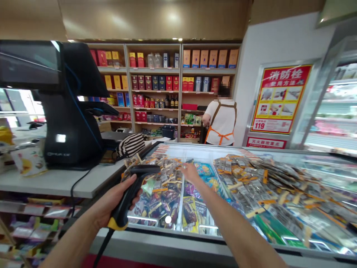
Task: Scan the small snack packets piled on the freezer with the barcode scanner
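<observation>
My left hand [122, 197] is closed around the grip of a black and yellow barcode scanner [128, 203], its head level above the freezer and its cable hanging down. Stretched out over the chest freezer [156, 231] is my right arm. At its end, my right hand [190, 173] has its fingers drawn together near the white divider between packs; whatever they hold is hard to make out. Under the scanner lie packets with wooden sticks [170, 167]. Blue packs [205, 170] and a yellow pack [190, 214] lie near the right hand.
Left, a counter [83, 182] carries a black checkout terminal [71, 123] and a striped pouch [131, 144]. More stick packets [251, 182] heap on the right. Beyond the freezer, a person in an apron [221, 123] faces shelves [153, 70] of boxes.
</observation>
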Available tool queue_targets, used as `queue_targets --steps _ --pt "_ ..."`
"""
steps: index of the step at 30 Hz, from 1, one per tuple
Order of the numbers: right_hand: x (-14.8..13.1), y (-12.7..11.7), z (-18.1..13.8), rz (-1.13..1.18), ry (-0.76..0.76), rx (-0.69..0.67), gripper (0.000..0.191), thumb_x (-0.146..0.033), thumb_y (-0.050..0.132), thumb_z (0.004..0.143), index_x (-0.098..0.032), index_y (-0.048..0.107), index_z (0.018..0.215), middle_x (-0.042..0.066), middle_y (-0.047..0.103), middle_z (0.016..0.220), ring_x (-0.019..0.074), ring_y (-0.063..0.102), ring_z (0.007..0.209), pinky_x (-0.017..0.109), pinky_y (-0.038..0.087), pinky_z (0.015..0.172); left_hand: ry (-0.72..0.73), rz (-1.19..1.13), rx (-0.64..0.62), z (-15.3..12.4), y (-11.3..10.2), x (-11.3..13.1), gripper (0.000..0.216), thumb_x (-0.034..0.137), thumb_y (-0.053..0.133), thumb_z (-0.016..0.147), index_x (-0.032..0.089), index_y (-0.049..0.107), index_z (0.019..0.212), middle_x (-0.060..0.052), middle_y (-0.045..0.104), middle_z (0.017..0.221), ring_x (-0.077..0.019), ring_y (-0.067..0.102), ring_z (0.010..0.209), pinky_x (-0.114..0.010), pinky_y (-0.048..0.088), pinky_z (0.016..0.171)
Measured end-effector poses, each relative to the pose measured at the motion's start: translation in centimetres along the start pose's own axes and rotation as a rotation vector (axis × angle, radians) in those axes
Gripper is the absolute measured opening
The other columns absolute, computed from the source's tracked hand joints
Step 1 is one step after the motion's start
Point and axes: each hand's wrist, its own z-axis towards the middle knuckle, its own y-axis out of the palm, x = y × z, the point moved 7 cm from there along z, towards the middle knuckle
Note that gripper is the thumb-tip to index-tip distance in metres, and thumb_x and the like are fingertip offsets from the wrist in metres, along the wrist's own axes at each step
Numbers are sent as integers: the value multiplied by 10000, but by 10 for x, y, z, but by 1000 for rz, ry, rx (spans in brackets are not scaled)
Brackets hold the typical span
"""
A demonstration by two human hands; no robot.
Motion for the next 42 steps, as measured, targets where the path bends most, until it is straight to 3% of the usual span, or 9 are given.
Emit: queue_targets --steps 7,12,19,25,28,31,34,39,42 --pt "130 -110 -19 -212 241 151 390 -316 386 708 -86 536 984 181 562 986 279 487 951 384 347 787 11 40 -99 13 46 -4 300 442 496 667 142 508 665 -5 528 544 -65 434 404 -172 358 354" --pt "174 -130 -27 -427 491 172 414 -440 368 698 -150 554 928 176 574 932 315 488 931 459 342 721 -20 54 -82 19 60 -13 353 497 492 638 145 517 660 11 514 500 -66 432 385 -168 341 347" --pt "171 -116 -2 -464 407 107 434 -389 426 679 -168 488 1047 159 589 920 322 468 960 498 287 757 -67 126 -131 23 76 -17 424 544 466 623 129 507 550 10 495 439 -60 417 350 -168 331 348" --pt "146 -91 2 -371 163 -102 260 -322 447 666 -161 642 725 108 635 819 237 552 822 332 372 728 -32 105 -100 19 72 -9 360 489 481 651 133 512 612 14 505 457 -61 421 350 -168 322 336" --pt "132 -83 5 -323 69 -114 271 -274 438 681 -232 604 890 40 604 968 187 511 929 277 346 788 -74 99 -91 16 65 -15 362 493 480 649 134 509 624 15 504 464 -64 428 358 -174 331 345" --pt "128 -77 7 -319 77 -92 364 -223 453 668 -221 529 1023 85 540 1080 239 454 1009 372 317 811 -77 97 -107 12 55 -17 370 504 480 642 135 500 611 13 508 485 -67 438 377 -180 340 359" --pt "127 -67 4 -304 95 -117 290 -215 519 606 -173 595 883 125 594 963 281 488 949 416 322 776 -45 93 -110 6 45 -11 364 504 479 644 140 502 643 13 516 513 -65 444 395 -175 339 367" --pt "114 -54 -7 -204 50 -196 108 -258 572 525 -159 586 568 66 632 663 223 567 704 300 384 630 -22 76 -116 0 36 -5 358 500 477 648 145 502 689 17 510 525 -61 437 393 -172 334 363" --pt "101 -51 -12 -25 39 -135 131 -283 516 567 -160 549 598 30 608 600 183 558 605 261 382 546 -23 51 -170 -4 39 -6 352 486 470 662 143 512 731 13 512 538 -62 442 402 -168 329 359"
